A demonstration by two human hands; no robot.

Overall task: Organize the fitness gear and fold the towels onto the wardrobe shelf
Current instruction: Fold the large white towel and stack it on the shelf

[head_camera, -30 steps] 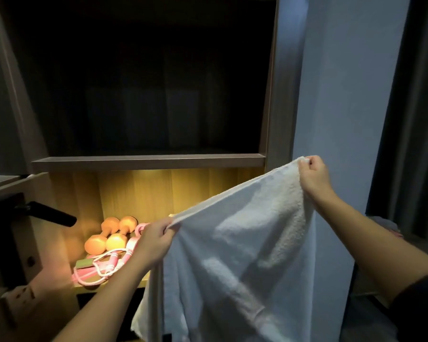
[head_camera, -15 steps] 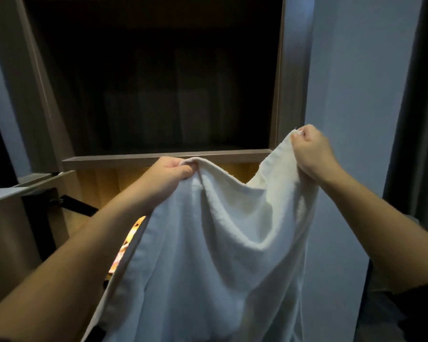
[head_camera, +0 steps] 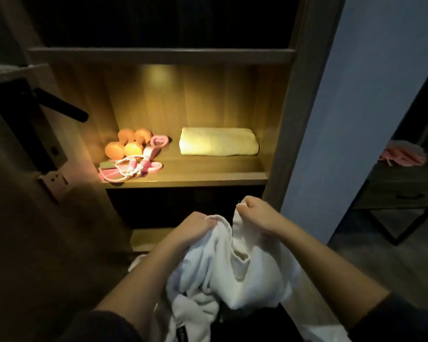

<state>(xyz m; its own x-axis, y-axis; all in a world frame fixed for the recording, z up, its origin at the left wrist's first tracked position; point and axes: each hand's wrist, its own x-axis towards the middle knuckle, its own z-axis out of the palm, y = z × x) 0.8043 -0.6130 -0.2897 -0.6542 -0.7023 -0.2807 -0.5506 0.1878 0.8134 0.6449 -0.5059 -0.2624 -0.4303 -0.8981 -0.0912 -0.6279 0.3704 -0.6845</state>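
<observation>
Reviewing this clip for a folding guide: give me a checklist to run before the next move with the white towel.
1. Grip on the white towel: ok. The left hand and right hand each clutch its top edge.
2. Edges lined up for a fold: not ok. It hangs bunched and creased between them.
3. Room on the lit shelf: ok. Bare board shows in front of the folded towel.
4. Gear out of the way: ok. The dumbbells and jump rope lie at the shelf's left end, apart from the folded towel.
5. Lower end off the floor: cannot tell; it runs out of frame.
</observation>
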